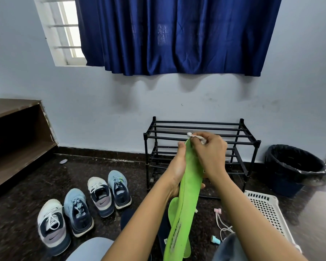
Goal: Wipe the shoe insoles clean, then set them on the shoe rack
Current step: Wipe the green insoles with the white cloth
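A long green insole [188, 191] stands upright in front of me. My left hand [174, 166] grips it from the left side around its middle. My right hand [209, 153] pinches a small white wipe [195, 136] and presses it against the insole's top tip. A second green insole [172, 208] lies on the dark floor behind the held one, partly hidden. Dark insoles [163, 232] lie beside it on the floor. The black two-tier shoe rack [233, 132] stands against the wall behind my hands, its bars bare.
Two pairs of sneakers [83, 210] sit on the floor at left. A white plastic basket [267, 206] and a black lined bin [294, 166] are at right. A brown wooden shelf [17, 140] is at far left. A pink cord [221, 221] lies near my knee.
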The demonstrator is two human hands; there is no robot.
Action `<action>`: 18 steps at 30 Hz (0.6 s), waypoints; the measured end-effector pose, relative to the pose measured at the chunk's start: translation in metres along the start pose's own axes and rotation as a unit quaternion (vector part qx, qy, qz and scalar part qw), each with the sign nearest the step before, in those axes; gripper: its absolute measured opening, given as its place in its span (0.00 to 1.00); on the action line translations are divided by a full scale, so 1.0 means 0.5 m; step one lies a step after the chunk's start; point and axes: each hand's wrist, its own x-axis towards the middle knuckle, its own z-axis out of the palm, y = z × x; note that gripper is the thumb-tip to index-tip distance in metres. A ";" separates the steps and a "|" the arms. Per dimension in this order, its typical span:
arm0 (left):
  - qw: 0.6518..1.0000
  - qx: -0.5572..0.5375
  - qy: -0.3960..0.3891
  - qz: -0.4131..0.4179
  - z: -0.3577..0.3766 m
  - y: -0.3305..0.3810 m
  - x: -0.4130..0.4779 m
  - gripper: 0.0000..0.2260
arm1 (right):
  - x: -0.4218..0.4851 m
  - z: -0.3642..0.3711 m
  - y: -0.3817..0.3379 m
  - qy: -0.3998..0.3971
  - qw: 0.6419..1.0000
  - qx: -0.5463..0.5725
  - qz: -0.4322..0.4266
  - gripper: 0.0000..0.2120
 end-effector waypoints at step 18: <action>0.999 -0.033 0.000 0.033 0.000 -0.003 0.000 0.36 | 0.013 -0.006 0.019 -0.024 0.999 -0.019 0.035 0.04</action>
